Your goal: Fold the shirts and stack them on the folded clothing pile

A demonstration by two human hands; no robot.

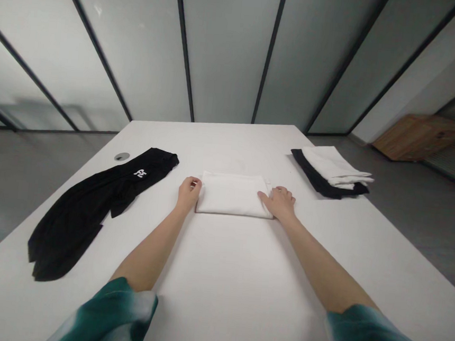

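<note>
Folded white cloth (233, 195) lies flat on the white table (215, 307), near the middle of the table's width. Its shape is a low rectangle, and its long axis goes sideways, from one hand to the other. The short ends point left and right, and the long edges are almost parallel to the far edge of the table.

The left hand (189, 193) is at the left short end. Its fingers (194, 183) are curled and touch that edge, but it is not possible to tell if they pinch the cloth. The right hand (280, 203) is at the right short end. Its fingers (265, 196) are stretched out and lie on top of the cloth near the corner, open and gripping nothing.

Left of the cloth, a black garment (97, 207) with a small white logo lies diagonally on the table, and a round hole cover (122, 156) is just beyond it. To the right and farther away is a stack of white and black clothes (331, 171). Both forearms come out of green-and-white sleeves (115, 314). Behind the table are a frosted glass wall (226, 48) and a wooden box (421, 137).
</note>
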